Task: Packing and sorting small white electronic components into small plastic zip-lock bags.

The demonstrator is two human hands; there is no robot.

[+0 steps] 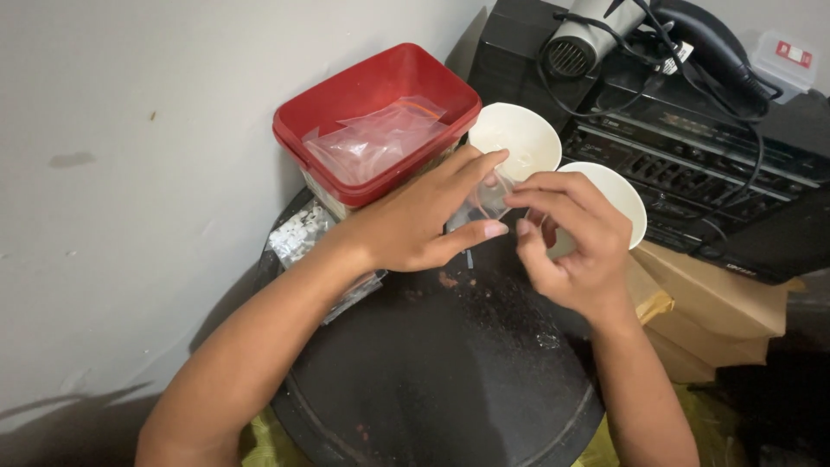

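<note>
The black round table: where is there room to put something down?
The near half of the black round table, between the two forearms, is bare. The far edge is crowded: red tub, two white bowls, and both hands holding a small clear bag.

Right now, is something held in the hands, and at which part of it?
Yes. Both hands hold a small clear plastic bag. The left hand grips its left side with its fingers, and the right hand pinches its right edge.

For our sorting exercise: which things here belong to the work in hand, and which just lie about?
In use:
left hand
right hand
small clear bag
white bowls
red tub of bags

Lying about:
hair dryer
black stereo
cardboard boxes
</note>
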